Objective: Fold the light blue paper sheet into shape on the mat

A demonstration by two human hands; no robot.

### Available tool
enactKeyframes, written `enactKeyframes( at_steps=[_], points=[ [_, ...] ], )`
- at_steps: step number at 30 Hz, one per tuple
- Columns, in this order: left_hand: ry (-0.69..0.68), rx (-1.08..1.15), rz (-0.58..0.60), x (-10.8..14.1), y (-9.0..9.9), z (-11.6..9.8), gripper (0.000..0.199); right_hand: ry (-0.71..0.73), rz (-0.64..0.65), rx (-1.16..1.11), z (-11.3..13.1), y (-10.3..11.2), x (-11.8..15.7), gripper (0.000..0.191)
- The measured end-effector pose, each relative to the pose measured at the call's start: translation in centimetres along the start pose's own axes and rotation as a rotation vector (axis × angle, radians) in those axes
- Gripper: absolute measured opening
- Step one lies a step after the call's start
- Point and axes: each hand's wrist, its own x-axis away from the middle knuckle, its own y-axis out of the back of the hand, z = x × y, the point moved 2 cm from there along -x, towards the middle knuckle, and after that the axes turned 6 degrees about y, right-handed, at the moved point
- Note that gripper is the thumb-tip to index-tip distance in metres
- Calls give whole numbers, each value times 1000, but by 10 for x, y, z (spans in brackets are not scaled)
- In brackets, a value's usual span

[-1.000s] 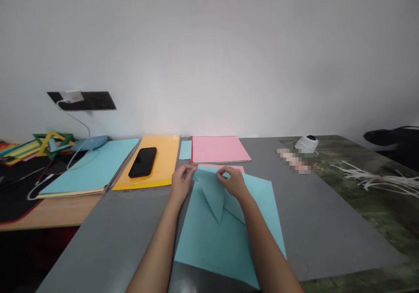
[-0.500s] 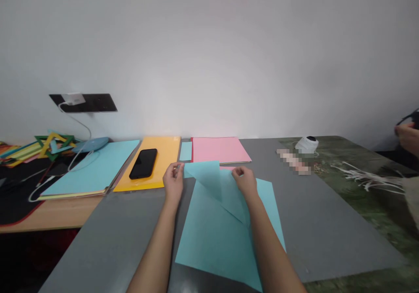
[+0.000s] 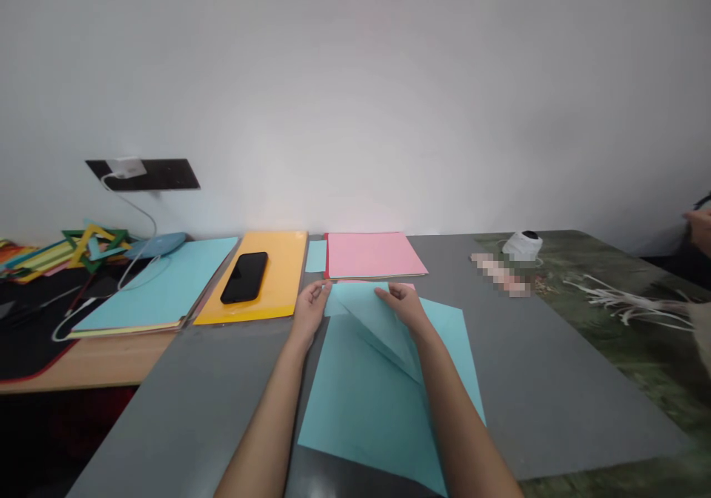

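A large light-blue paper sheet (image 3: pixel 366 409) lies on the grey table in front of me. Above its far part, a folded light-blue paper (image 3: pixel 372 313) is raised, with a slanting edge running down to the right. My left hand (image 3: pixel 311 309) pinches its far left corner between thumb and fingers. The thumb and fingers of my right hand (image 3: pixel 404 305) are closed on its far edge, to the right. A bit of pink paper shows behind my right hand. My right forearm covers part of the large sheet.
A black phone (image 3: pixel 245 277) rests on a yellow folder (image 3: pixel 286 268). Behind my hands lie pink paper (image 3: pixel 372 253) and a small blue piece (image 3: pixel 316 256). Blue sheets (image 3: pixel 161 283) lie left. White strings (image 3: pixel 633 301) and a white spool (image 3: pixel 522 246) are right, near another person's hand (image 3: pixel 701 227).
My left hand has moved slightly right with the paper's corner. My right hand has shifted left along the far edge, and the raised flap now sits lower.
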Motion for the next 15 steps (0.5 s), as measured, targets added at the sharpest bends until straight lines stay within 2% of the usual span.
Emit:
enactKeyframes(
  at_steps=[2, 6, 9, 15],
  points=[
    [9, -56, 15, 0, 0, 1, 31, -9, 43, -4, -1, 2, 0, 33],
    [-63, -234, 16, 0, -1, 3, 21, 11, 85, -51, 8, 5, 0, 32],
    [-62, -229, 44, 1, -3, 5, 14, -12, 118, -140, 11, 5, 0, 29],
    [-20, -307, 124, -1, 2, 9, 18, -79, -17, -253, -5, 16, -6, 30]
  ],
)
